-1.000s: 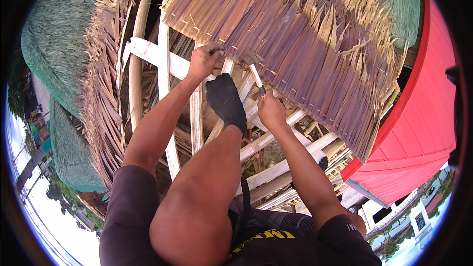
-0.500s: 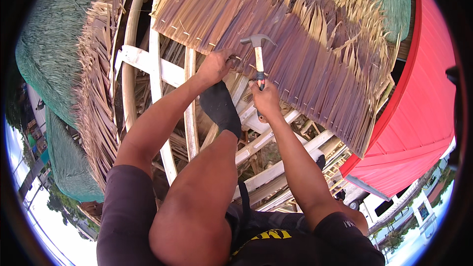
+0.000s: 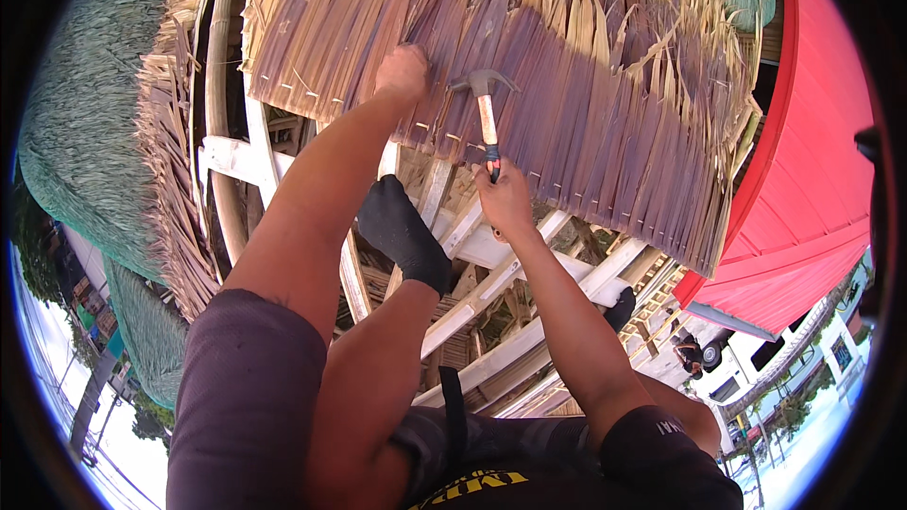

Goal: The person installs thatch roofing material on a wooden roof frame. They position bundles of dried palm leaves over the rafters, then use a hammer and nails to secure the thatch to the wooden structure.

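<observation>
My right hand [image 3: 505, 196] is wrapped round the handle of a claw hammer [image 3: 487, 113]. The hammer points away from me, its metal head over the brown palm-leaf thatch panel [image 3: 529, 99]. Further up and to the left, my left hand [image 3: 403, 72] is closed against the face of the same panel. Its fingertips are turned away, so what it grips, if anything, is hidden. Light stitches run along the panel's lower edge, just above my right hand.
Below the panel lie pale wooden battens [image 3: 482, 279] with gaps between them. My foot in a black sock [image 3: 402, 231] rests among them. A bamboo pole [image 3: 223, 113] and green-netted thatch [image 3: 90, 123] stand left. A red metal roof [image 3: 803, 170] slopes at right.
My left hand has left the panel's lower edge, moved up onto its face and closed. My right hand still grips the hammer. The whole view has shifted a little.
</observation>
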Tool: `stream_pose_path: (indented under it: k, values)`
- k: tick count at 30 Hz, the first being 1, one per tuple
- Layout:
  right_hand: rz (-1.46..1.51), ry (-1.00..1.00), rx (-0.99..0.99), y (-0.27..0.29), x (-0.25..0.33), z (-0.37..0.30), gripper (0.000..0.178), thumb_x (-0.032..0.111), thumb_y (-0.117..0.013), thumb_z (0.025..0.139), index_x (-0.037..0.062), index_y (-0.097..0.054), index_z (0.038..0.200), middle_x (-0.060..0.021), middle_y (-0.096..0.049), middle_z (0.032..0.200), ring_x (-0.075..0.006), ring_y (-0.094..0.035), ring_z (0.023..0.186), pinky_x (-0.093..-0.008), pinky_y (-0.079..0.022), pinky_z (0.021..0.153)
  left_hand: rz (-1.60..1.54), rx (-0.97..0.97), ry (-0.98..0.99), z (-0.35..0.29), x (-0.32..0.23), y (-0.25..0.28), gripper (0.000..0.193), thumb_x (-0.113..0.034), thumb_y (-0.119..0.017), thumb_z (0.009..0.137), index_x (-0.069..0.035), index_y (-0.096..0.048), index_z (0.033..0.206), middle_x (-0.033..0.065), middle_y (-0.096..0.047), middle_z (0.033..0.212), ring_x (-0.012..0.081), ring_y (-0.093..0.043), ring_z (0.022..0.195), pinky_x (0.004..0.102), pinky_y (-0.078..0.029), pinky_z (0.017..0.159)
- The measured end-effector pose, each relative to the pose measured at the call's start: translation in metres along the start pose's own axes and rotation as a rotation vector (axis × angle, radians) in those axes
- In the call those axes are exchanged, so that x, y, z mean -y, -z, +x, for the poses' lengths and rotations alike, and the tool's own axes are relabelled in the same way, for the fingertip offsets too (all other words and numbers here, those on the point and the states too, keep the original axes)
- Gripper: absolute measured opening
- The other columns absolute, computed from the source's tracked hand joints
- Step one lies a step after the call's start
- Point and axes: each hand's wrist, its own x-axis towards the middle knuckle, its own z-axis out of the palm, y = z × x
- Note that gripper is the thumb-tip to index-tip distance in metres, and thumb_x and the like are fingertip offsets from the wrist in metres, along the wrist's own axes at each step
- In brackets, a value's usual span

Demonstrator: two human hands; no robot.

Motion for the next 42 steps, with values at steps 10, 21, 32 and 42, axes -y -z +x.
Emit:
stream_pose_path:
  k: [10,21,32,42]
  values:
    - [-0.200,0.114,0.033,0.008,0.036,-0.012,0.027,0.025,-0.067,0.094,-0.0013,-0.061,0.095,-0.0256,-0.067,0.078,-0.0445,-0.068,0.078,-0.0518,-0.050,0.069,-0.359,-0.200,-0.161,-0.079,0.048,0.036,0.022,-0.011,-0.065,0.090,0.000,-0.061,0.109,0.0254,-0.069,0.102,0.0429,-0.070,0.096,0.0495,-0.054,0.083]
    - [-0.386,0.213,0.195,-0.002,0.019,-0.038,0.031,0.017,-0.061,0.095,-0.0063,-0.054,0.114,-0.0292,-0.065,0.075,-0.0491,-0.066,0.075,-0.0560,-0.051,0.069,-0.106,-0.204,-0.418,-0.133,0.076,0.010,0.020,-0.010,-0.064,0.092,-0.004,-0.062,0.112,0.0158,-0.061,0.117,0.0367,-0.058,0.109,0.0467,-0.046,0.095]
    - [-0.366,0.265,0.268,-0.004,0.056,-0.058,0.023,0.018,-0.061,0.096,-0.0005,-0.050,0.102,-0.0257,-0.066,0.074,-0.0478,-0.067,0.069,-0.0576,-0.052,0.064,-0.023,-0.167,-0.307,-0.137,0.080,-0.004,0.022,-0.013,-0.060,0.095,-0.003,-0.062,0.115,0.0132,-0.057,0.123,0.0342,-0.053,0.112,0.0415,-0.044,0.103]
    - [-0.376,0.238,0.201,-0.006,0.055,-0.064,0.026,0.019,-0.058,0.097,-0.0033,-0.049,0.107,-0.0286,-0.068,0.080,-0.0493,-0.068,0.078,-0.0585,-0.053,0.071,0.083,-0.112,-0.326,-0.133,0.081,-0.005,0.021,-0.012,-0.058,0.096,-0.002,-0.063,0.114,0.0126,-0.057,0.126,0.0320,-0.052,0.114,0.0400,-0.041,0.105]
